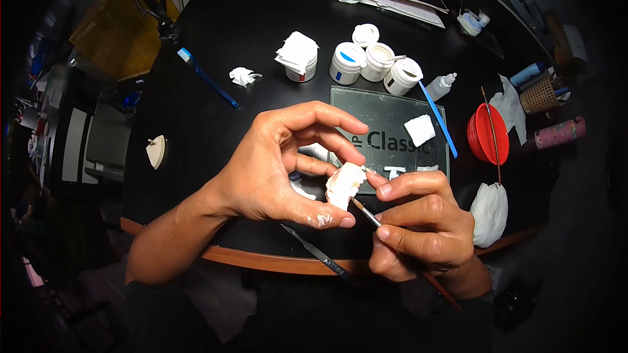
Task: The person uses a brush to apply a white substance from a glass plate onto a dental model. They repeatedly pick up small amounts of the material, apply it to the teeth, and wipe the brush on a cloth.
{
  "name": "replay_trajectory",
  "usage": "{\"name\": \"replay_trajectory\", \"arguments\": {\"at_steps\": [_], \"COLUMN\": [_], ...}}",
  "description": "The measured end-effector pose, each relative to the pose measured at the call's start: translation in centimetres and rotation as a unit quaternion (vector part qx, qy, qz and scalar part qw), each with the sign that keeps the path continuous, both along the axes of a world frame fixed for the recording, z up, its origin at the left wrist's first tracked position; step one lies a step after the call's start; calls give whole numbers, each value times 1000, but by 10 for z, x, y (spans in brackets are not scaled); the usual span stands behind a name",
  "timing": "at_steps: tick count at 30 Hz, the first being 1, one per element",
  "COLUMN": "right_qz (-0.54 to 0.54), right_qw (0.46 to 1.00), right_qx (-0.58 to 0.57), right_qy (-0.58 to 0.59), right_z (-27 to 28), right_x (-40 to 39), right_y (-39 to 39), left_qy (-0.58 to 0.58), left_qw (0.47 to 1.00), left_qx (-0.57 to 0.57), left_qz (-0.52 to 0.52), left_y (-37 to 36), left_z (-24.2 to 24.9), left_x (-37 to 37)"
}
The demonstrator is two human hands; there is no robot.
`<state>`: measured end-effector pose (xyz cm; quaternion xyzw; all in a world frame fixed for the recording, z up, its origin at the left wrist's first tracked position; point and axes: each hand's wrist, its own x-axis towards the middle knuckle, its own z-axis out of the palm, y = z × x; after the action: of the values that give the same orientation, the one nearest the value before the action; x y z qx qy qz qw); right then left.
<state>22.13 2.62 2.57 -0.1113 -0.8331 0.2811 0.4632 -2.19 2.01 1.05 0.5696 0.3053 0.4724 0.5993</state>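
My left hand grips a small cream plaster dental model between thumb and fingertips, with white smears on the thumb. In my right hand is a thin paintbrush, held like a pen. Its pointed tip is right at the lower right edge of the model, and the right index fingertip is close to the model's upper right side. Behind both hands lies a glass slab with "Classic" lettering, bearing a folded white pad and small white pieces. A dark carving tool lies below the hands.
Several white jars stand at the back, near a dropper bottle. A blue stick leans over the slab. To the right are a red bowl with a brush across it and a white wad. Another plaster piece lies left.
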Motion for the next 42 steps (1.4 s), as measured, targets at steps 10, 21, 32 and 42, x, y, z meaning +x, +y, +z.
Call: {"name": "replay_trajectory", "arguments": {"at_steps": [10,21,32,42], "right_qz": [11,33,18,39], "right_qw": [995,997,998,996], "right_qx": [-81,-63,-51,-68], "right_qy": [53,18,38,37], "right_z": [-3,-1,-2,-3], "right_x": [3,5,0,6], "right_y": [6,3,5,6], "left_qy": [17,41,33,38], "left_qw": [995,992,993,988], "left_qx": [96,115,107,139], "left_qz": [24,21,34,52], "left_y": [-4,-2,-3,-3], "left_z": [-3,-5,-7,-7], "left_x": [4,4,8,10]}}
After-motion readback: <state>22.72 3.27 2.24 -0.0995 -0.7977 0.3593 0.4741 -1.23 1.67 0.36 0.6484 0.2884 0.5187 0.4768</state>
